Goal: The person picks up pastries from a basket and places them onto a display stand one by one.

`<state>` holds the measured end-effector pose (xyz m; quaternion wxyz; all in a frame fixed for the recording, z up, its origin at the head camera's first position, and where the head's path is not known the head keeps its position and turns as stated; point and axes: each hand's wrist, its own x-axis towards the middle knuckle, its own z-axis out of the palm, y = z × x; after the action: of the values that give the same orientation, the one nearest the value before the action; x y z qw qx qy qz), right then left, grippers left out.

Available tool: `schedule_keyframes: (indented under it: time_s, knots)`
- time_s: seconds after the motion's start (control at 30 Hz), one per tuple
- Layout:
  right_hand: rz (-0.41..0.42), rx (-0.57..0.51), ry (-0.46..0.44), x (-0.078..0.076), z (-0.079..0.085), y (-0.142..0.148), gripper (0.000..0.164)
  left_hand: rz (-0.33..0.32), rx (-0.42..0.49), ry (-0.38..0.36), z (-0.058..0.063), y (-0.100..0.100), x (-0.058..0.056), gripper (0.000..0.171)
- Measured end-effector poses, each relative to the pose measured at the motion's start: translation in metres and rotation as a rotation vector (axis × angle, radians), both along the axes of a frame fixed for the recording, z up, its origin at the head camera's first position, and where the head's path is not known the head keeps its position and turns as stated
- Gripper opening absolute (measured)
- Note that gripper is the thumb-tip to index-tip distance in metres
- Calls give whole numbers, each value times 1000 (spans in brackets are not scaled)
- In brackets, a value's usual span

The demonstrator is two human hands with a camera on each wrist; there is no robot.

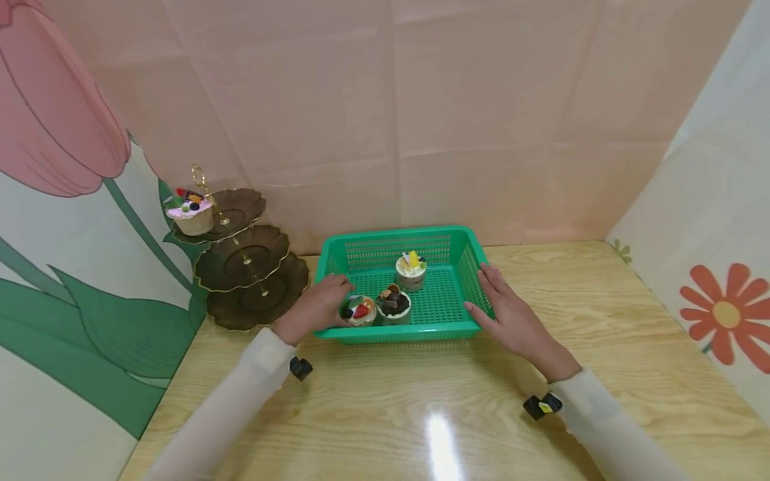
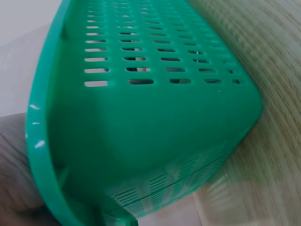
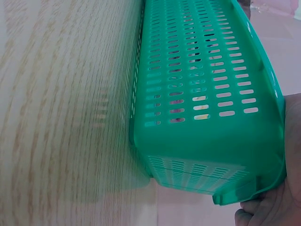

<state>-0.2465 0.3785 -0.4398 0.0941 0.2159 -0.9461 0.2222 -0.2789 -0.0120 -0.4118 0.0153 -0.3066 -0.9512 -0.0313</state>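
Observation:
A green plastic basket (image 1: 409, 332) holds three decorated cupcakes. Over its left rim reaches my left hand (image 1: 321, 304), thumb and fingers curled about the cupcake with red fruit (image 1: 361, 312) in the near left corner. That cupcake's left side is hidden by the hand. Right beside it sits a chocolate-topped cupcake (image 1: 395, 306). Farther back is a cream-topped cupcake with yellow fruit (image 1: 412, 270). My right hand (image 1: 511, 317) rests along the basket's right rim, its fingers straight. Both wrist views show mostly the outer basket wall (image 2: 141, 117), with the right hand (image 3: 268, 205) under the rim.
Left of the basket stands a three-tier brown stand (image 1: 259, 294) with gold edges and a gold ring on top. A pink-topped cupcake (image 1: 191, 212) sits on its top tier. The wooden table (image 1: 373, 414) ends at a pink backdrop (image 1: 409, 167) close behind the basket.

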Motion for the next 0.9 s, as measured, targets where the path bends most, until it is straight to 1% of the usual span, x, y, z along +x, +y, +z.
schedule_keyframes:
  time_s: [0.1,0.23,0.37,0.53,0.73,0.9]
  knots:
    - [0,2,2,0,0,0,82,-14,-27,31,-2,2,-1,68]
    - [2,3,4,0,1,0,82,-36,-55,46,-2,4,-2,55]
    - [2,2,3,0,1,-1,82,-30,-87,44,-3,5,-2,50]
    - [3,6,2,0,1,-2,82,-14,-106,48,-6,5,-4,41]
    - [4,11,-4,0,2,-1,82,9,-114,46,-7,7,-5,39]
    - [-1,3,11,0,1,0,82,22,-89,33,-7,9,-6,43]
